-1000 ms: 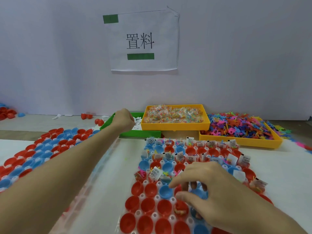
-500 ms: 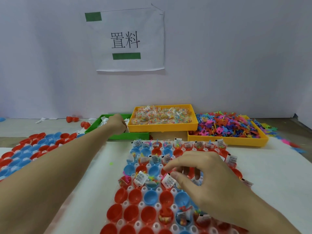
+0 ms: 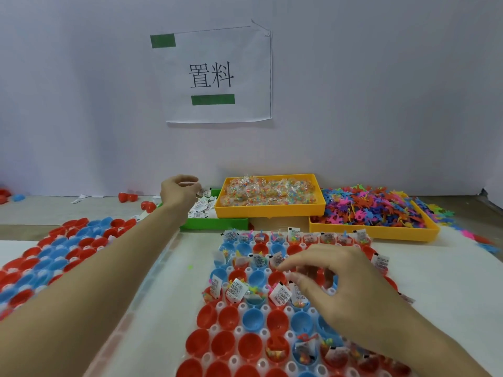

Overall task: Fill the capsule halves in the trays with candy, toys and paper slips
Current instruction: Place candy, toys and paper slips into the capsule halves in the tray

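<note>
Left hand at 11 o'clock over shallow green plastic tray of white paper slips, grip curled, contents unclear. Right hand, fingers loosely bent, above white tray of red and blue capsule halves at 6 o'clock on desk.

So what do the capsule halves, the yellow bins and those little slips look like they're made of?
Capsule halves: glossy moulded plastic, judging by the highlights on the smooth bowls. Yellow bins: rigid plastic with a duller sheen and sharp moulded rims. Slips: they look like thin printed paper, white and creased, though a coated film can't be ruled out.
</note>
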A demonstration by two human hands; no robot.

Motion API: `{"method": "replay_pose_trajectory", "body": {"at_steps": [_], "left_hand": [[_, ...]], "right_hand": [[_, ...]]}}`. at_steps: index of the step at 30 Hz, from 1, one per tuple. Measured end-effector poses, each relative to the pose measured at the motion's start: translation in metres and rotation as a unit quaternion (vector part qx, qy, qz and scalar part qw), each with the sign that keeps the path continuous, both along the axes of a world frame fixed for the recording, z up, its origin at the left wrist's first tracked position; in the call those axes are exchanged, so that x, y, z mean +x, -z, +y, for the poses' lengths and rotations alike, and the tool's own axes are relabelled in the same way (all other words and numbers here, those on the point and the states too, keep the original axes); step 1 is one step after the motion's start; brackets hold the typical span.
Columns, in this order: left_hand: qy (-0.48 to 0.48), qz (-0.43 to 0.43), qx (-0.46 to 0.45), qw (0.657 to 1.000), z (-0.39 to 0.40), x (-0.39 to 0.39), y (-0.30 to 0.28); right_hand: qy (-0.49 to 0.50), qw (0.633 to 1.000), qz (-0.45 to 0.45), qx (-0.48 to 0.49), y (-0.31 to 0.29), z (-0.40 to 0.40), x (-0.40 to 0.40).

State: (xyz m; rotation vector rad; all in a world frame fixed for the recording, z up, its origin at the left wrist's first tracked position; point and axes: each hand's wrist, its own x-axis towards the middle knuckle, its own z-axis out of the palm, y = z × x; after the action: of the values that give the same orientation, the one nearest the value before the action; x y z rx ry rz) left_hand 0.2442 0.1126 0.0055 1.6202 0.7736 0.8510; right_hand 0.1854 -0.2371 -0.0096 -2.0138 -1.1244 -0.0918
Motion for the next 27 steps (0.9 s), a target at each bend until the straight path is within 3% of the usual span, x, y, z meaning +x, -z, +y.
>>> {"method": "replay_pose_trajectory", "body": {"at_steps": [5,15,20,27], "left_hand": [[0.016,-0.081,-0.004,0.997,-0.037,-0.024,-0.005],[0.205,-0.142,0.122,0.961,-0.172,-0.113,0.003],[0.246,-0.17,0.098,0.949,-0.192,-0.126,0.013],[0.24,-0.149,0.062,0.957,-0.194,-0.131,0.018]], "right_hand": [[0.023,1.0,0.002,0.015,-0.003,0.001,-0.002],[0.077,0.983,0.133,0.097,-0.004,0.007,-0.007],[0.057,0.961,0.238,0.128,-0.004,0.01,-0.007],[0.044,0.956,0.255,0.139,-0.004,0.01,-0.006]]}}
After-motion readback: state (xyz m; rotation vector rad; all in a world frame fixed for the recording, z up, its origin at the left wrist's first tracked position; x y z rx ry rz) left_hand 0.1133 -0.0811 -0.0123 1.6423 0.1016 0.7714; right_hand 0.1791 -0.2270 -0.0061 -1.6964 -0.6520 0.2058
